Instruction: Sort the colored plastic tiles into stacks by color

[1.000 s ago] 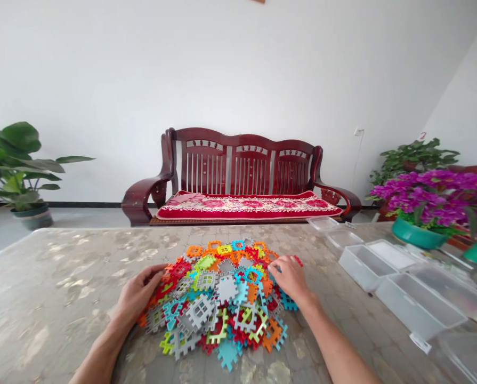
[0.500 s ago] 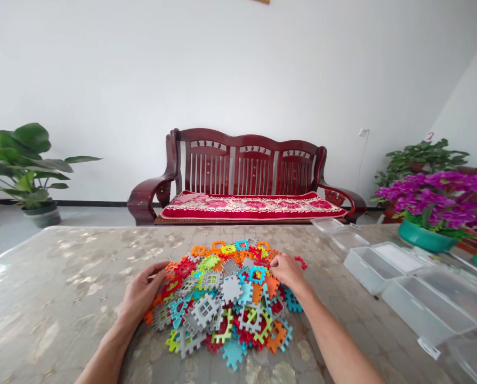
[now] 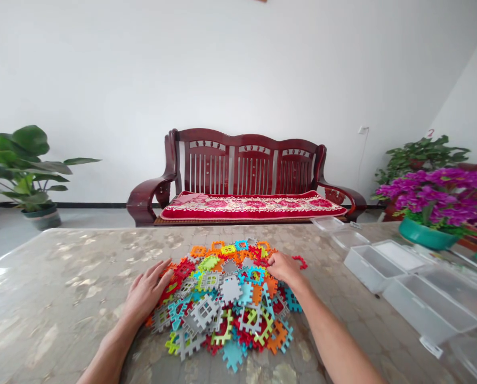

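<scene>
A heap of plastic interlocking puzzle tiles [image 3: 231,288] in grey, blue, red, orange and lime green lies on the table. Some tiles are solid, others have window-like cutouts. My left hand [image 3: 147,289] rests against the heap's left side, its fingers stretched out and apart beside red and orange tiles. At the far right of the heap, my right hand [image 3: 285,268] has its fingers curled in among the tiles near a blue frame tile [image 3: 256,274]. Whatever those fingertips may hold is hidden.
Clear plastic boxes [image 3: 426,314] and lids [image 3: 326,224] stand on the table [image 3: 70,298] to the right. Behind them is a teal pot [image 3: 426,234] of purple flowers. A wooden bench [image 3: 252,141] with a red cushion stands beyond the table, and a potted plant [image 3: 42,217] at left.
My left hand has opened out, its fingers spreading forward along the heap's edge. My right hand has shifted slightly left, with its fingers still curled at the tiles.
</scene>
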Motion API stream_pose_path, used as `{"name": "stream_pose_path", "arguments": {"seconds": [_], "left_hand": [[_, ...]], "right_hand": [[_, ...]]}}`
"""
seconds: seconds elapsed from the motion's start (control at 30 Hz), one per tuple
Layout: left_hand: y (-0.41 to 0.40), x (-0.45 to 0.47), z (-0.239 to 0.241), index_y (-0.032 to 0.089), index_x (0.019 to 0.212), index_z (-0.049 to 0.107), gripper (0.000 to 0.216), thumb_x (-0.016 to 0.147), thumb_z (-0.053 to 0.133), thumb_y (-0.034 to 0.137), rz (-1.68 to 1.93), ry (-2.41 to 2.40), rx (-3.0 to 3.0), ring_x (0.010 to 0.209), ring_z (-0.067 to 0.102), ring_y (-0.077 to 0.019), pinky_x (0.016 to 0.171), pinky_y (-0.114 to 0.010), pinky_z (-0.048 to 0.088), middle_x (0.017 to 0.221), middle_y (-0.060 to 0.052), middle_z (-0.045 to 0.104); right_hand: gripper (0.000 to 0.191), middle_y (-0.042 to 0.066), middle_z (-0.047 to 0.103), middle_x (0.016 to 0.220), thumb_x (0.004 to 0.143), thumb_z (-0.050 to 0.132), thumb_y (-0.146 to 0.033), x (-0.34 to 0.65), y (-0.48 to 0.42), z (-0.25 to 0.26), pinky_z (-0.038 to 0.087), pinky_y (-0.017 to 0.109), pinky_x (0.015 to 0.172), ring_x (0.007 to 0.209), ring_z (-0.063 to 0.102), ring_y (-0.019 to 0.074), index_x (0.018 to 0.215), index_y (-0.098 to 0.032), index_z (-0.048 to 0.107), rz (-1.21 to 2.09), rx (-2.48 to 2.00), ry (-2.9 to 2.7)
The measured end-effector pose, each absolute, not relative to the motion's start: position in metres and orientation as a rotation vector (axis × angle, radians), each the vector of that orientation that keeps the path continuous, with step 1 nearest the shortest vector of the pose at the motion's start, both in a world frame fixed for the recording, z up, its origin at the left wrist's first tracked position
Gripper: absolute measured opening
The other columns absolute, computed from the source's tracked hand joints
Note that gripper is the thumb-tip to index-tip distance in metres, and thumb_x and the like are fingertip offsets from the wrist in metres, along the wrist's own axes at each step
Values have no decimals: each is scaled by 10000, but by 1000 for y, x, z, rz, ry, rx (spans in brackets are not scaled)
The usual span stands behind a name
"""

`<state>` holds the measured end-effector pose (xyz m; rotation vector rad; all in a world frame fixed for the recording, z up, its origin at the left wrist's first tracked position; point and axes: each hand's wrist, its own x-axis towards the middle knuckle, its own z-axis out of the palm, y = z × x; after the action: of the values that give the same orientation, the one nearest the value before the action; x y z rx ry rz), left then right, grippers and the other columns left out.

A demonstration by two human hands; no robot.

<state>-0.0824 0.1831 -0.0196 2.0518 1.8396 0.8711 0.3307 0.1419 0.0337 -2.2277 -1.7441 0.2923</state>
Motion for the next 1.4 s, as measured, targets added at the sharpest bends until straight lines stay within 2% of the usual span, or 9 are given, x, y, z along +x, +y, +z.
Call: {"name": "stream_pose_path", "arguments": {"seconds": [0.23, 0.47, 0.63, 0.73, 0.83, 1.0, 1.1, 1.23, 1.4], "left_hand": [[182, -74, -11, 237, 1377, 601, 634, 921, 323, 577, 807, 1702, 2080, 1358, 493, -280, 1179, -478, 277, 1445, -74, 577], [181, -62, -12, 228, 1338, 634, 638, 906, 355, 606, 897, 1571, 2068, 1334, 521, -276, 1169, -452, 324, 1409, -68, 611], [182, -57, -13, 212, 1367, 604, 673, 904, 360, 635, 917, 1484, 2018, 1361, 491, -271, 1183, -441, 304, 1449, -73, 574], [179, -52, -9, 199, 1396, 574, 690, 903, 374, 637, 920, 1411, 1994, 1385, 461, -265, 1190, -428, 293, 1486, -75, 535], [177, -50, -6, 197, 1376, 589, 679, 893, 401, 635, 943, 1417, 1954, 1366, 483, -274, 1186, -426, 304, 1462, -75, 560], [178, -53, -8, 201, 1332, 614, 658, 882, 410, 637, 982, 1473, 1877, 1308, 541, -273, 1165, -413, 340, 1392, -66, 623], [179, -54, -11, 201, 1302, 633, 635, 868, 446, 625, 986, 1497, 1880, 1267, 574, -279, 1142, -413, 372, 1353, -69, 651], [181, -54, -12, 205, 1245, 672, 602, 847, 481, 616, 980, 1505, 1914, 1220, 607, -281, 1112, -412, 409, 1293, -69, 686], [181, -53, -11, 207, 1182, 705, 578, 818, 516, 614, 990, 1510, 1930, 1219, 608, -286, 1104, -412, 421, 1290, -79, 688]], "right_hand": [[169, 0, 745, 807, 698, 594, -178, 329, 140, 35, 357, 251, 611, 762, 653, 182, 810, -253, 698, 276, -2182, -1628], [147, 14, 713, 798, 725, 546, -270, 360, 137, 26, 468, 261, 660, 731, 657, 172, 833, -217, 631, 464, -1797, -1315], [243, 13, 662, 715, 674, 565, -379, 385, 123, 16, 480, 280, 575, 619, 626, 182, 840, -205, 595, 673, -1655, -1093], [291, 21, 666, 704, 662, 596, -413, 384, 120, 11, 491, 289, 578, 611, 620, 184, 858, -198, 602, 694, -1610, -1063], [307, 40, 697, 745, 672, 616, -425, 377, 121, 7, 508, 300, 616, 669, 641, 198, 872, -193, 624, 655, -1564, -1126], [184, 20, 689, 711, 658, 641, -340, 377, 111, 19, 465, 267, 610, 662, 612, 172, 762, -189, 660, 681, -1581, -1397], [199, -4, 667, 677, 662, 671, -314, 381, 97, 30, 429, 243, 584, 629, 585, 149, 809, -181, 684, 857, -1540, -1511], [241, 2, 683, 683, 729, 683, -372, 381, 85, 35, 416, 232, 577, 629, 591, 144, 855, -168, 702, 1094, -1542, -1591], [356, -35, 630, 600, 716, 742, -404, 363, 82, 36, 353, 206, 496, 528, 520, 110, 993, -180, 725, 1224, -1609, -1612]]}}
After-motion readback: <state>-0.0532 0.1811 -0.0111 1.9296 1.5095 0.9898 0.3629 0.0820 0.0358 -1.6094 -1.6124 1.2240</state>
